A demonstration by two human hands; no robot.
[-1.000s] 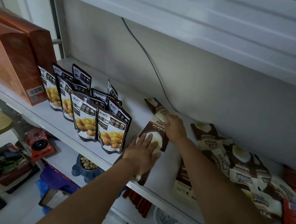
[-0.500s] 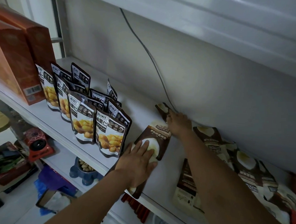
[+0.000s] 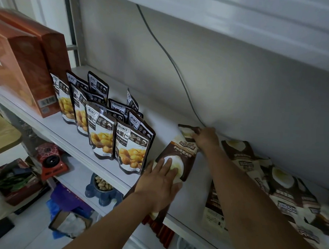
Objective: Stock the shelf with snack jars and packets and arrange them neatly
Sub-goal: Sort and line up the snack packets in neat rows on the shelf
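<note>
On the white shelf [image 3: 165,128] lies a row of brown-and-cream snack packets. My left hand [image 3: 161,181] rests flat, fingers straight, on the near brown packet [image 3: 181,155] at the shelf's front. My right hand [image 3: 205,137] reaches to the back wall and holds the far brown packet [image 3: 187,130], fingers curled over its edge. Another packet pokes out under my left wrist over the shelf edge. To the left stand several black chestnut pouches [image 3: 100,132] in upright rows. A loose pile of brown packets [image 3: 282,183] lies to the right, partly hidden by my right arm.
Two orange boxes [image 3: 24,63] stand at the shelf's left end. A grey cable [image 3: 174,62] runs down the back wall. Below are a blue bowl of nuts [image 3: 101,187], a red gadget [image 3: 51,160] and red sticks [image 3: 163,232]. Another shelf hangs overhead.
My right hand has pushed the far brown packet back towards the wall. My left hand stays pressed on the near packet, which has slid slightly back with it.
</note>
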